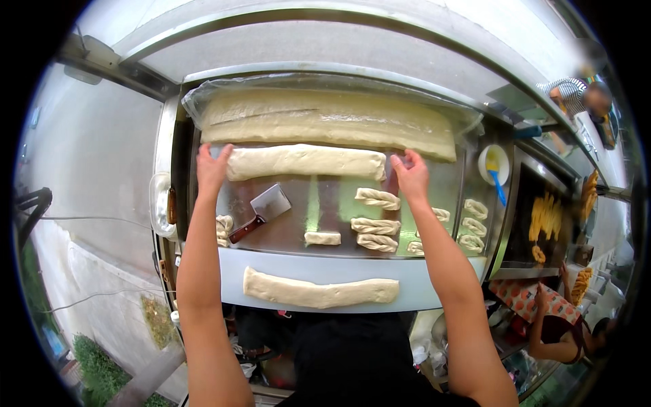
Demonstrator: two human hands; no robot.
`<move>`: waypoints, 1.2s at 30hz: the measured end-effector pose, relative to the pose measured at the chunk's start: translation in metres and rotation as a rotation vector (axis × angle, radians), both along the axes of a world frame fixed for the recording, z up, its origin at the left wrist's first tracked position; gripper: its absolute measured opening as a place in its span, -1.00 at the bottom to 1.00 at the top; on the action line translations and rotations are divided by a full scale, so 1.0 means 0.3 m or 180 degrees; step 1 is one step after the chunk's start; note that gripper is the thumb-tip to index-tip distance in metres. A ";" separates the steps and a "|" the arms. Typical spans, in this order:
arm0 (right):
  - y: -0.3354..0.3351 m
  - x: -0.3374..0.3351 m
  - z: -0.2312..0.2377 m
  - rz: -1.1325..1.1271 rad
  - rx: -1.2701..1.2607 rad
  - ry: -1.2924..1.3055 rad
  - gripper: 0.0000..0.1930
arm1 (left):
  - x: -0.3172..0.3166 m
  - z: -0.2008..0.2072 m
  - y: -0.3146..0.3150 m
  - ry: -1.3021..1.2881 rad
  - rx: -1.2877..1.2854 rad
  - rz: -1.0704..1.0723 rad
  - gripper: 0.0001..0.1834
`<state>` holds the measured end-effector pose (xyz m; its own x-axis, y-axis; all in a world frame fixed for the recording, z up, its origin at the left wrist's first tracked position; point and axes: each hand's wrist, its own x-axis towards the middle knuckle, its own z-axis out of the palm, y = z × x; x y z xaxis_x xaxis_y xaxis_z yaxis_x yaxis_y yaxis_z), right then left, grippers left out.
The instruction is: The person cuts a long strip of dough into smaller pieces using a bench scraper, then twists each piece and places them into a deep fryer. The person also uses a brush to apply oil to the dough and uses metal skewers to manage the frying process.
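Observation:
A thick strip of pale dough [306, 162] lies across the metal worktop, just in front of a larger dough slab [325, 121] partly covered by clear plastic film. My left hand [212, 169] is at the strip's left end, fingers apart, its thumb at or very near the dough. Beyond the strip's right end, my right hand [411, 178] is open too, with a small gap to the dough. Neither hand grips anything that I can see. Between my forearms lies a dough cutter [271, 203] with a wide metal blade and brown handle. Another long dough strip [322, 290] rests on the white board nearest me.
Several twisted dough pieces [376, 226] and a small plain dough piece [322, 238] lie on the worktop. At right stand a white bowl [483, 167] with a blue-handled brush [498, 188] and a fryer [525, 203] holding fried dough. Other people are at the far right.

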<state>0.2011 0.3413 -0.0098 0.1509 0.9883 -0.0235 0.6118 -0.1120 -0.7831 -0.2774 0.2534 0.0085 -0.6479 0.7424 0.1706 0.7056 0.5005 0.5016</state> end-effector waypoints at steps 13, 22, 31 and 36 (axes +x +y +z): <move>0.537 0.035 0.227 0.0857 0.1681 -0.2892 -0.71 | 0.074 0.196 0.572 0.1613 0.0183 -0.1699 -0.74; 0.540 0.067 0.259 0.1544 0.1918 -0.2844 -0.91 | 0.030 0.273 0.428 0.1916 0.0562 -0.2584 -0.87; -0.060 0.225 0.273 0.2568 0.1353 -0.2013 -0.84 | 0.116 0.277 -0.085 0.0948 -0.0956 -0.3415 -0.76; -0.077 0.199 0.184 0.1911 0.1134 -0.1430 -0.66 | 0.091 0.196 -0.103 0.0495 0.0033 -0.2229 -0.49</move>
